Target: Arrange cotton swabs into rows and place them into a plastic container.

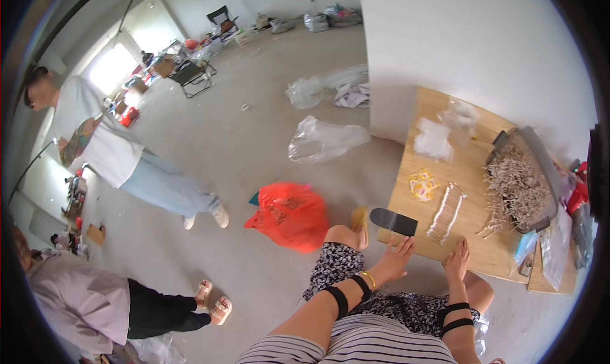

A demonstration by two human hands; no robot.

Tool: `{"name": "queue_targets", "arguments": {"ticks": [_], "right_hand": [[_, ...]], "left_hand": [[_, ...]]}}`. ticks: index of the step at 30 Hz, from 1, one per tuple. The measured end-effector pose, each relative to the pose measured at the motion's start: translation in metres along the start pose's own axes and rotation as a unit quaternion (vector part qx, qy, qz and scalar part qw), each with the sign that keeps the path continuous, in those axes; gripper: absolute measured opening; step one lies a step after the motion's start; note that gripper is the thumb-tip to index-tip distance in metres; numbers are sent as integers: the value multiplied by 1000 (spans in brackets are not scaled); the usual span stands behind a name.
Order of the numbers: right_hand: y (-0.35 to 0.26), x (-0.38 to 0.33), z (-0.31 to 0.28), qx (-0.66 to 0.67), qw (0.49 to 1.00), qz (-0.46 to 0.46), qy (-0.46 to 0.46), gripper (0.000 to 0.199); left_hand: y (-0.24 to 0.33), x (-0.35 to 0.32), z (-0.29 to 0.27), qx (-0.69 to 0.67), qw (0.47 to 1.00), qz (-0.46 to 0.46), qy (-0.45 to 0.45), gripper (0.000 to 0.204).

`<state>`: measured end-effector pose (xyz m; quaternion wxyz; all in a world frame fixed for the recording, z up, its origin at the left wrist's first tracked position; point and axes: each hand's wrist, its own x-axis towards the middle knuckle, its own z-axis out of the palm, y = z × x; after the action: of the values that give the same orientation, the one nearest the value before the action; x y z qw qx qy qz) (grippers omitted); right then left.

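Observation:
My left hand [395,257] rests at the near edge of the wooden table [406,199], fingers stretched out and holding nothing. Just beyond it lies a dark flat board [395,222] with a rounded end, jutting past the table's left edge. My right hand [457,260] lies flat on the same edge, fingers extended, also without anything in it. Between and beyond the hands is a neat row of cotton swabs [447,214], side by side, white tips forming two lines. Small yellow-and-white packets [422,185] lie behind the row.
A grey bin [541,144] tipped toward me holds a heap of loose swabs [516,179]. Clear plastic bags [434,141] lie at the table's back; a light-blue mask-like item [525,246] is right. A red bag [292,218] sits on the floor. Two people [108,141] stand left.

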<state>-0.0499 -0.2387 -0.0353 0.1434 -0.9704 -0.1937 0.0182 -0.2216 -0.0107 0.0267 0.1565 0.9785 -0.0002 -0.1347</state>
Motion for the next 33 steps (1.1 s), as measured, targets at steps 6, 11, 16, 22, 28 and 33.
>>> {"name": "queue_targets", "arguments": {"ticks": [6, 11, 16, 22, 28, 33], "right_hand": [[-11, -6, -3, -6, 1000, -2, -15, 62], [-32, -9, -18, 71, 997, 14, 31, 58], [-5, 5, -50, 120, 991, -1, 59, 37], [49, 39, -47, 81, 986, 51, 139, 24], [58, 75, -48, 98, 972, 108, 186, 27], [55, 108, -58, 105, 974, 101, 174, 32]], "left_hand": [[-4, 3, 8, 33, 999, -6, -13, 108], [-19, -2, 6, 42, 998, 8, -51, 102], [-19, 2, 13, 10, 1000, 23, -10, 102], [-15, 6, -3, 9, 999, 32, -1, 91], [-18, 50, -34, -235, 967, -4, 95, 71], [-9, 125, -57, -162, 957, 73, 229, 66]]}}
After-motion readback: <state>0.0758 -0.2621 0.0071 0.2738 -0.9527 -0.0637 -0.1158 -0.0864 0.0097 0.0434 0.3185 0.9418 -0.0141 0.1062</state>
